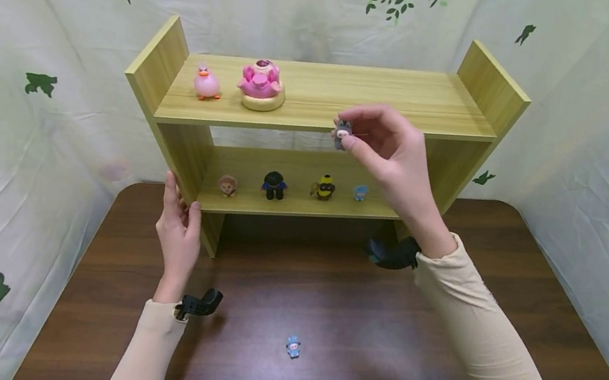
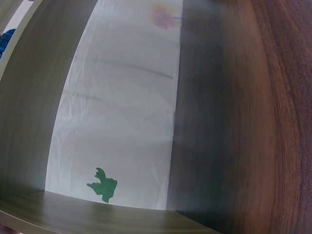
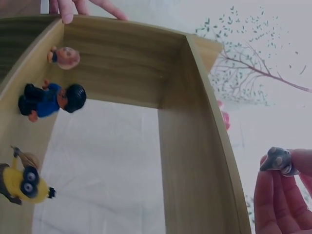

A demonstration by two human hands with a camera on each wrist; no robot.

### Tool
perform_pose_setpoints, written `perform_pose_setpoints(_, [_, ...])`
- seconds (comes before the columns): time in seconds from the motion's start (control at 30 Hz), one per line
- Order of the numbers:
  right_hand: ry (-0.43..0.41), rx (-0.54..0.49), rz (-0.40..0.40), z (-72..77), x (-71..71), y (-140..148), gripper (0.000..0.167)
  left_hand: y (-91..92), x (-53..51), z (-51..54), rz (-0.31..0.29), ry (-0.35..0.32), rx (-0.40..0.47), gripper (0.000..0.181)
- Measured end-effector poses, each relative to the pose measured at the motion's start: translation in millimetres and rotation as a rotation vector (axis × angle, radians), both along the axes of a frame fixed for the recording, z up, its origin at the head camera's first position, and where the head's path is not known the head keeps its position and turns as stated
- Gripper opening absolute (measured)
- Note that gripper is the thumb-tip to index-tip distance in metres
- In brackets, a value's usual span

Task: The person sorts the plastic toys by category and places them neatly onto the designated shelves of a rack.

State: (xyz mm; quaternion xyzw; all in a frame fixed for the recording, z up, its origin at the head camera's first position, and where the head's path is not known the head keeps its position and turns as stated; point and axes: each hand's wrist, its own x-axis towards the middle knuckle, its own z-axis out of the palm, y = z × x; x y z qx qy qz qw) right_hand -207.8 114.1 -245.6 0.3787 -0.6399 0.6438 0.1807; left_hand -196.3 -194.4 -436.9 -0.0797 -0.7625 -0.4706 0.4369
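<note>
My right hand (image 1: 394, 154) pinches a small grey figurine (image 1: 342, 134) between thumb and fingers, in front of the upper shelf's front edge. In the right wrist view the same grey figurine (image 3: 279, 161) sits at the fingertips. My left hand (image 1: 179, 234) rests on the left side panel of the wooden shelf (image 1: 353, 93), near the lower board. A pink duck figurine (image 1: 206, 83) and a pink bear figurine (image 1: 261, 83) stand on the top board. On the lower board are a brown figurine (image 1: 227, 185), a black-haired figurine (image 1: 274, 186), a Minion figurine (image 1: 325, 188) and a small blue figurine (image 1: 360, 193).
Another light-blue figurine (image 1: 293, 347) lies on the dark wooden table (image 1: 254, 300) in front of the shelf. White cloth (image 1: 57, 116) with green leaf prints hangs behind and at both sides. Below the lower board, the shelf's side panels reach down to the table.
</note>
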Motion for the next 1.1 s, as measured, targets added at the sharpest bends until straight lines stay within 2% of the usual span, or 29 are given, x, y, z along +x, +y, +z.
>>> perform_pose_setpoints(0.23, [-0.026, -0.001, -0.022, 13.4, -10.8, -1, 0.02, 0.3, 0.4, 0.2, -0.007, -0.002, 0.011, 0.063])
perform_pose_setpoints(0.4, [-0.012, 0.018, -0.046, 18.9, -20.6, -3, 0.019, 0.4, 0.5, 0.1, -0.008, -0.003, 0.01, 0.063])
perform_pose_setpoints(0.63, [-0.096, 0.047, -0.083, 27.4, -29.7, -4, 0.02, 0.1, 0.9, 0.1, -0.008, -0.008, 0.011, 0.063])
perform_pose_setpoints(1.1, [-0.149, 0.141, -0.154, 42.8, -47.4, -4, 0.019, -0.4, -0.4, -1.0, -0.007, -0.009, 0.007, 0.063])
